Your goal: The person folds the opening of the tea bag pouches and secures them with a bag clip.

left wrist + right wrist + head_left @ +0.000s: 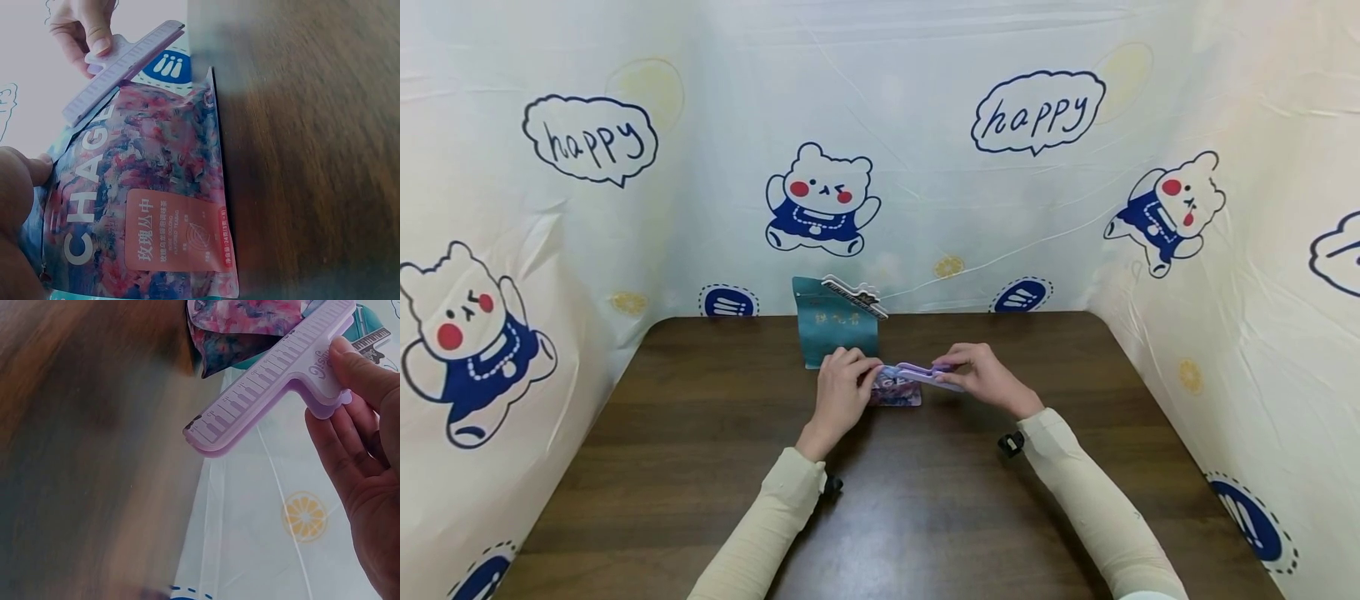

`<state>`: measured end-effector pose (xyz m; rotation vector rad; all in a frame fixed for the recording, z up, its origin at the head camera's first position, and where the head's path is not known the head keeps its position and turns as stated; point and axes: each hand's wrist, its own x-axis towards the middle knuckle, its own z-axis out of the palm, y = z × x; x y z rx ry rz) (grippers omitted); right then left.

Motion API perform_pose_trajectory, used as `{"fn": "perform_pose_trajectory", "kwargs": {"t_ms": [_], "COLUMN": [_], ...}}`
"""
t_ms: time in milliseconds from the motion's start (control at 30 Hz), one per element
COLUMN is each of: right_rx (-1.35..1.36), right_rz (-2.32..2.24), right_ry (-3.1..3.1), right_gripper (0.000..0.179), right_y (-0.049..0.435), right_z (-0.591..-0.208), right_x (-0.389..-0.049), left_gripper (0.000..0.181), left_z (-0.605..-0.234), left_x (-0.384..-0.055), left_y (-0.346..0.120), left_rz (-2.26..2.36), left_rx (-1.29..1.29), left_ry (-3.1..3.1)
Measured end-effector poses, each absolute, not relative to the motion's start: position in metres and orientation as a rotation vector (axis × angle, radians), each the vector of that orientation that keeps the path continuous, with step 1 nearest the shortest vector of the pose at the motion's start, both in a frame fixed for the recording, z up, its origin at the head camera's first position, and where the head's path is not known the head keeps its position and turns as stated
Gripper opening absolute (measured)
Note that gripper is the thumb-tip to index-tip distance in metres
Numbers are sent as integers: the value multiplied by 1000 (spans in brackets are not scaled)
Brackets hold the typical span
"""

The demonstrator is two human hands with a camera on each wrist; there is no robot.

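Observation:
A floral tea bag (162,150) in pink and blue, lettered "CHAGE", stands on the table. My left hand (842,390) pinches its top edge between thumb and fingers, and the thumb (25,172) shows beside the lettering. In my right hand (988,379) is a lilac bag clip (275,381) with ruler and piano-key markings, its handle squeezed between thumb and fingers. One end of the clip's long bar overlaps the top edge of the bag, while the other end sticks out past the bag's side.
Behind the floral bag stands a teal pouch (835,325) with a white-and-black clip (856,296) across its upper right corner. Both are near the back of the brown wooden table (715,467). A curtain (925,200) printed with bears hangs around the table's back and sides.

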<state>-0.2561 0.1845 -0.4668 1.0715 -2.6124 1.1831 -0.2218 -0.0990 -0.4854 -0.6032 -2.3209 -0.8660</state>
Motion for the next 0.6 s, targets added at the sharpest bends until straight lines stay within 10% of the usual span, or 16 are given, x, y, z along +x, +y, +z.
{"fn": "perform_pose_trajectory", "kwargs": {"t_ms": [600], "right_rx": [1084], "right_rz": [1232], "right_ry": [-2535], "right_gripper": [21], "right_y": [164], "right_z": [-462], "right_x": [-257], "left_gripper": [11], "left_z": [-483], "left_x": [-222], "left_y": [-97], "left_rz": [-905], "left_rx": [-584], "left_ry": [-2284]}}
